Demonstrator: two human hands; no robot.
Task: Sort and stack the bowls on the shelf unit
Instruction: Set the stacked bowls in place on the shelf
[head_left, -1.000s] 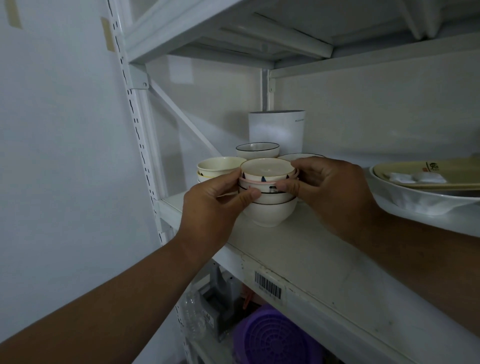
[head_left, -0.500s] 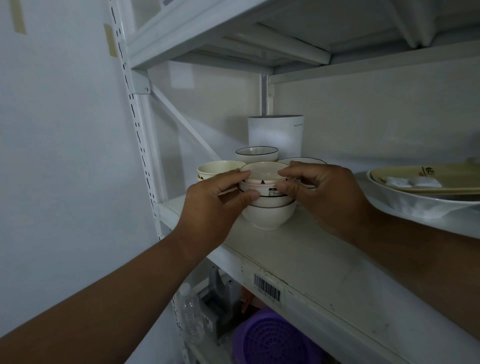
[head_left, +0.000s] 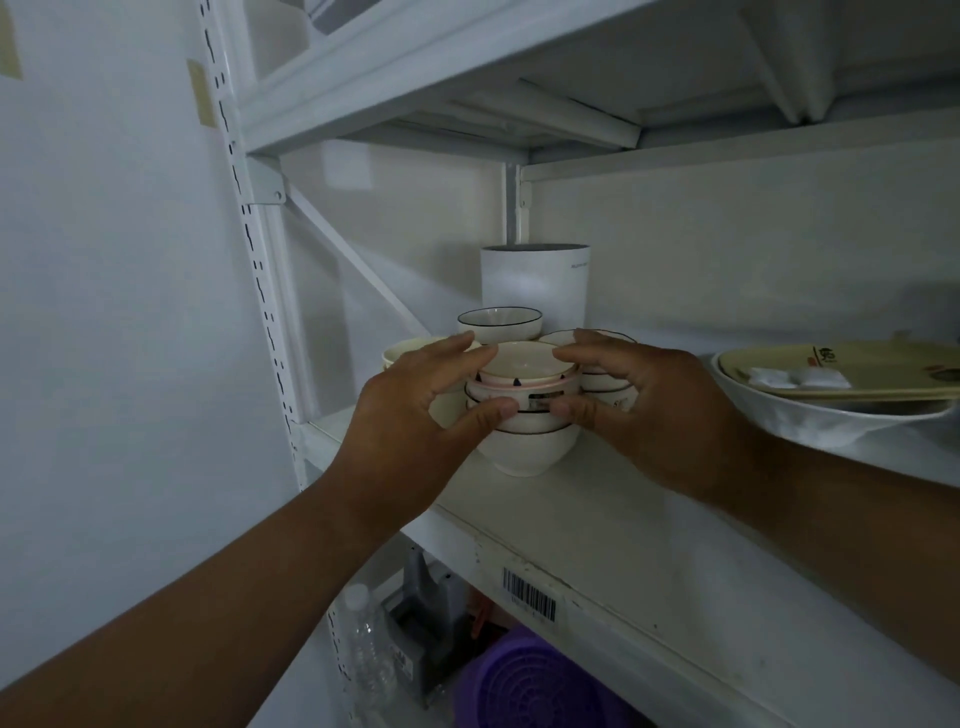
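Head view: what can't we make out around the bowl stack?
- Cream bowl, head view: mostly hidden behind the left hand.
- Bowls behind the right hand: count unclear.
- Bowl stack: sides covered by fingers.
- Large bowl: cut off by the right edge.
- Canister lettering: too small.

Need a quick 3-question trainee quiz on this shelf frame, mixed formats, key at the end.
1. True or false: the stack of bowls stands on the shelf.
2. What touches the stack? A) left hand only B) right hand only C) both
3. Fill in: behind the bowls stands a white ____.

Key: 1 true; 2 C; 3 cylindrical container.
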